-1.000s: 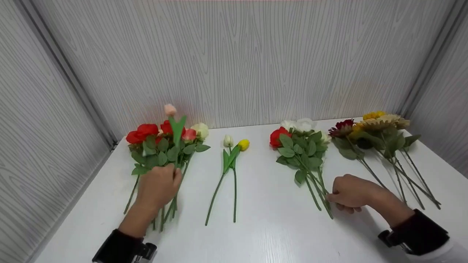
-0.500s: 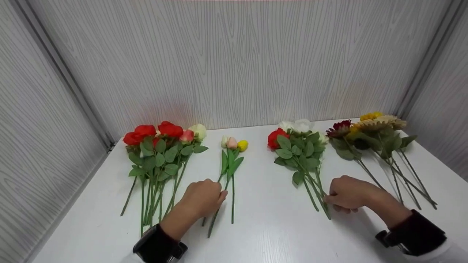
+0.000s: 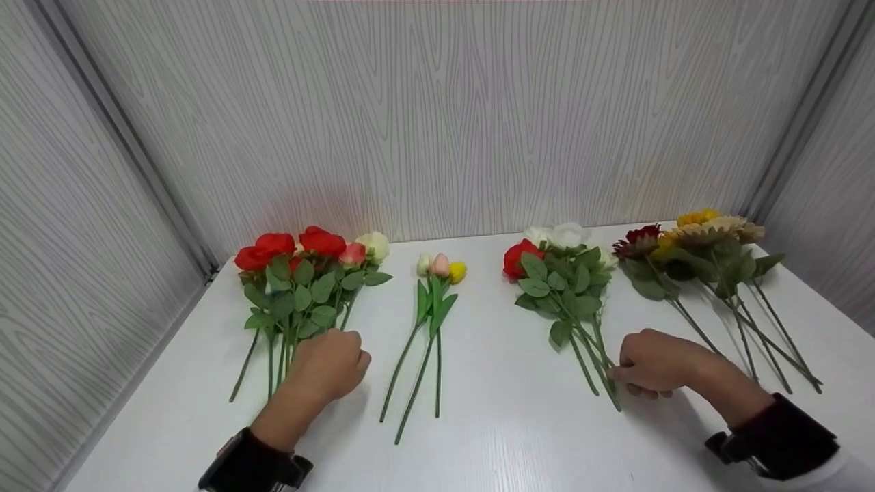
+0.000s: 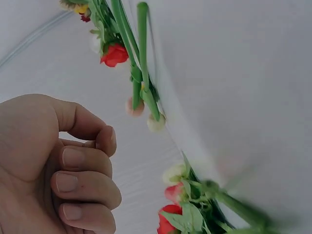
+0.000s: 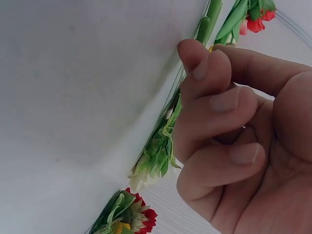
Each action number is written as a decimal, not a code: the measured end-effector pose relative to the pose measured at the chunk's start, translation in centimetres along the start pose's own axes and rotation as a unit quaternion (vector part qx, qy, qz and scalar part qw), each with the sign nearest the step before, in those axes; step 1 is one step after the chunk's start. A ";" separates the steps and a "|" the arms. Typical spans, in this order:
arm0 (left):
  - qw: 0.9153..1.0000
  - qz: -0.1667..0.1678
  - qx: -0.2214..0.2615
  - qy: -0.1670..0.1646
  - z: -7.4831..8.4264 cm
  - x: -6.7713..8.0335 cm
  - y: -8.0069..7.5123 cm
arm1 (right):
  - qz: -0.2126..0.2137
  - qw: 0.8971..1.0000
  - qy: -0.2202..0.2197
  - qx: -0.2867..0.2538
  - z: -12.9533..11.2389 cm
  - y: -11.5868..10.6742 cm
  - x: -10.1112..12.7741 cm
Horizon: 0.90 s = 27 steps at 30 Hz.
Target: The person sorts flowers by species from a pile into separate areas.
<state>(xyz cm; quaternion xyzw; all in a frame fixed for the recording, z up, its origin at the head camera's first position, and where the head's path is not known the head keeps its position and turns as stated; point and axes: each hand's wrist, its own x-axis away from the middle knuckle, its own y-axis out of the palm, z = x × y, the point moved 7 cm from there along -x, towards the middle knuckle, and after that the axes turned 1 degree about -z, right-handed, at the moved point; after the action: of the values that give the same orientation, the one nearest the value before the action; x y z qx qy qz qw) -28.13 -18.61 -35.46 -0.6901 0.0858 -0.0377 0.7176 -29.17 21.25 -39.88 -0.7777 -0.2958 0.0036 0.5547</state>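
In the left wrist view my left hand point(image 3: 331, 365) has loosely curled fingers point(image 4: 85, 187) with nothing held. It hovers over the stems of a left bunch of red, pink and cream roses point(image 3: 321, 242), hiding part of them. To its right lie several tulips: white, pink point(image 3: 440, 265) and yellow point(image 3: 457, 272), stems spread apart. My right hand point(image 3: 653, 362) rests beside the stem ends of a second rose bunch point(image 3: 564, 273), red and white. Its fingers point(image 5: 209, 112) are loosely curled; the thumb tip is close to a stem, and no stem shows between the fingers.
Sunflower-like and dark red flowers point(image 3: 704, 236) lie at the far right, their stems running under the right forearm. Patterned panels point(image 3: 437, 116) close off the white table point(image 3: 506, 424) at the back and both sides.
My left hand carried the pink tulip from the left bunch over to the other tulips, laid it between the white and yellow ones, let go and moved back left. The right hand stayed put.
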 end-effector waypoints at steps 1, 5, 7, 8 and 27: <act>1.000 -0.006 0.004 -0.012 -1.0 0.2 0.0 | 0.000 1.000 0.000 -0.001 0.0 0.0 0.0; 0.997 -0.033 0.024 -0.063 -5.1 0.8 -0.1 | 0.000 1.000 -0.005 -0.002 -0.2 -0.1 0.0; 0.995 -0.048 0.033 -0.085 -7.1 1.1 -0.1 | 0.001 1.000 -0.004 -0.001 -0.2 -0.1 0.0; 0.993 -0.057 0.037 -0.097 -8.0 1.3 -0.1 | 0.002 1.000 -0.003 0.001 -0.2 -0.1 0.1; 0.960 -0.214 0.125 -0.133 -17.2 3.3 2.9 | -0.011 1.000 0.011 -0.006 0.1 0.2 0.0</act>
<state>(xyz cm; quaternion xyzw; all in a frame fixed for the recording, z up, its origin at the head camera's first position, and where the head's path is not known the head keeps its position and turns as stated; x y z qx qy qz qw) -28.05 -35.97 -39.10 -0.5960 -0.1658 -0.1090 0.7781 -29.13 21.33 -40.07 -0.7775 -0.2983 -0.0123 0.5535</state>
